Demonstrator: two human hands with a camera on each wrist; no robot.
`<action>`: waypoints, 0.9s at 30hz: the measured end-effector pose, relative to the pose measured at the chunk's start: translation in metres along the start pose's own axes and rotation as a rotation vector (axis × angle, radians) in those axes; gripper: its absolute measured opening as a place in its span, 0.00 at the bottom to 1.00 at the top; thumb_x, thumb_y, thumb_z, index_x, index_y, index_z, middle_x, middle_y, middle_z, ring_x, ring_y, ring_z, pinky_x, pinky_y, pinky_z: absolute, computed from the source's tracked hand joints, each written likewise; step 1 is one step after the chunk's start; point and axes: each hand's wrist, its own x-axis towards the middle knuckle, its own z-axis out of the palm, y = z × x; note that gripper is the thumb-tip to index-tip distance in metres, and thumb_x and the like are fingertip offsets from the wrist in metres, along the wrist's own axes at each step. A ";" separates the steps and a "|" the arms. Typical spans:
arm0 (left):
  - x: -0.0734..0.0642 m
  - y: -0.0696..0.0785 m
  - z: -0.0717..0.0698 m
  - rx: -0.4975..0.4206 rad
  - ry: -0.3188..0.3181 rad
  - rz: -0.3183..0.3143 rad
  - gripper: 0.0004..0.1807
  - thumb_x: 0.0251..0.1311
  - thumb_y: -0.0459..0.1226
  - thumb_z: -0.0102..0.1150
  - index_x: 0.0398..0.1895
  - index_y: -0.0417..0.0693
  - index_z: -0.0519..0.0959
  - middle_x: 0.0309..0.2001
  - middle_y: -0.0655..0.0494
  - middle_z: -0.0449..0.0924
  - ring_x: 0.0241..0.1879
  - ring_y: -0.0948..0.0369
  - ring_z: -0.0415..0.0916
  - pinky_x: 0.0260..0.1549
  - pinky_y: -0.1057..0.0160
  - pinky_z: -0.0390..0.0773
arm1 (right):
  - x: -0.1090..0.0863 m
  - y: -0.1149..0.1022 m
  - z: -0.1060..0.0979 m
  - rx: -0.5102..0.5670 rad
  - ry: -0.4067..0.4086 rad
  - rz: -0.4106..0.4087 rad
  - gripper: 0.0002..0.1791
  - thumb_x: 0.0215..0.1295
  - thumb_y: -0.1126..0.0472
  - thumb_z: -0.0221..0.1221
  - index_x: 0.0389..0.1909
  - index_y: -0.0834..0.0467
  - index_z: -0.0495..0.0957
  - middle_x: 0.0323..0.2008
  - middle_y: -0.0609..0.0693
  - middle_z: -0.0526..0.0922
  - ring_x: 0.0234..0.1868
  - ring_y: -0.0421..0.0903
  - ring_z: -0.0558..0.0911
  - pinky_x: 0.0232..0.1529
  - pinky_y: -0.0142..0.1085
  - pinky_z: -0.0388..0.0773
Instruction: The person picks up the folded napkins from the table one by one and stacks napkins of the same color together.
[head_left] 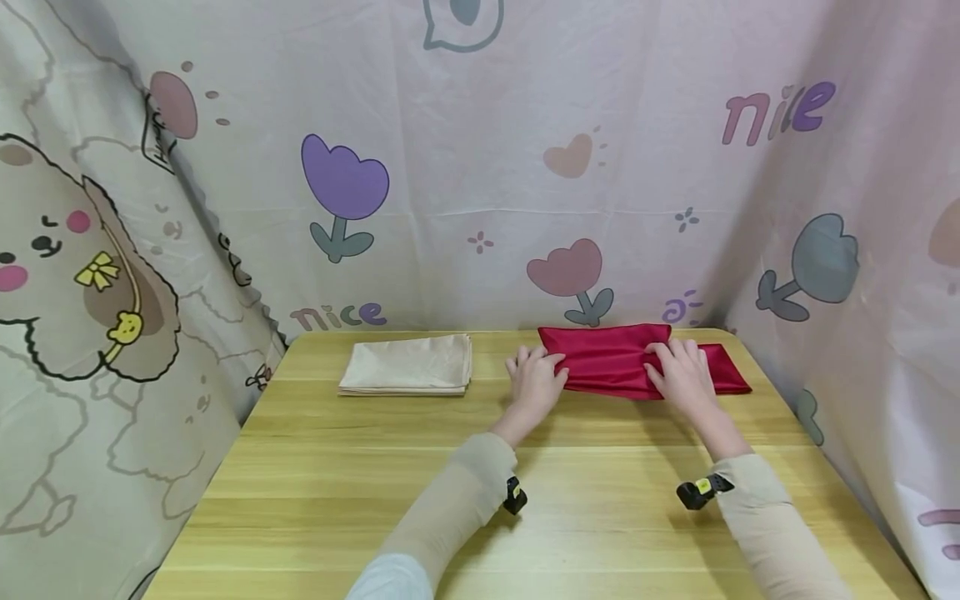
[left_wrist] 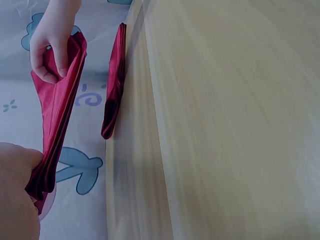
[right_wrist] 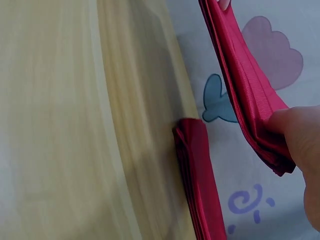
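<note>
A folded red satin cloth (head_left: 607,362) is stretched between my two hands, lifted above the back edge of the table. My left hand (head_left: 536,383) pinches its left end; in the left wrist view its layers hang in folds below the thumb. At the other end my right hand (head_left: 684,375) grips the cloth, thumb on the near side, as the right wrist view shows. A second folded red cloth (head_left: 723,371) lies on the table at the back right, partly hidden behind the right hand and the held cloth.
A folded cream cloth (head_left: 408,365) lies near the table's back edge, left of the hands. The wooden table (head_left: 600,467) spreads toward me. A patterned curtain (head_left: 465,150) hangs right behind its back edge and along both sides.
</note>
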 end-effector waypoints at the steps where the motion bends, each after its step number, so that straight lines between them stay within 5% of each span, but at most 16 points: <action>1: 0.000 0.002 0.001 0.008 -0.006 0.002 0.15 0.62 0.51 0.61 0.51 0.63 0.84 0.47 0.63 0.78 0.47 0.59 0.63 0.48 0.54 0.57 | -0.001 0.002 -0.001 -0.006 0.006 -0.002 0.12 0.58 0.64 0.65 0.43 0.60 0.77 0.33 0.59 0.73 0.40 0.59 0.66 0.38 0.49 0.60; 22: 0.008 0.044 0.015 0.135 -0.070 0.117 0.15 0.65 0.52 0.56 0.53 0.68 0.83 0.45 0.67 0.77 0.50 0.61 0.63 0.45 0.60 0.59 | -0.005 0.040 -0.024 -0.084 0.074 0.004 0.13 0.56 0.68 0.63 0.42 0.62 0.74 0.36 0.64 0.72 0.45 0.66 0.68 0.37 0.54 0.61; 27: 0.010 0.051 0.020 0.164 -0.083 0.150 0.16 0.65 0.52 0.56 0.54 0.69 0.82 0.44 0.67 0.77 0.48 0.62 0.62 0.43 0.61 0.58 | -0.003 0.045 -0.032 -0.122 0.029 0.037 0.14 0.57 0.68 0.63 0.44 0.62 0.74 0.39 0.66 0.72 0.46 0.66 0.66 0.38 0.54 0.62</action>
